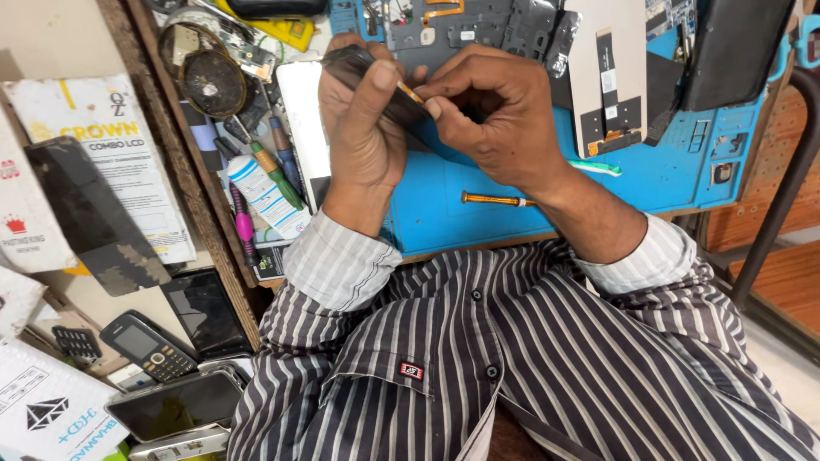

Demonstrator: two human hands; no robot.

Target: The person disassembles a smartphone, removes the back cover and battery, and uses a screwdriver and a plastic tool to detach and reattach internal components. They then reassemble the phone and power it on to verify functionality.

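My left hand (363, 128) grips a dark, glossy phone part (352, 58) and holds it up over the blue work mat (666, 175). My right hand (495, 111) is closed, pinching a thin orange-tipped tool (411, 92) between thumb and forefinger. The tool's tip touches the dark part next to my left thumb. Both hands meet above the near left part of the mat. Most of the tool is hidden inside my right fist.
An orange-handled screwdriver (495, 200) lies on the mat. A grey phone frame (461, 26), a white display panel (606, 68) and a dark phone (735, 51) lie farther back. To the left are screwdrivers, a tube (265, 192), boxes, a keypad phone (149, 346) and smartphones.
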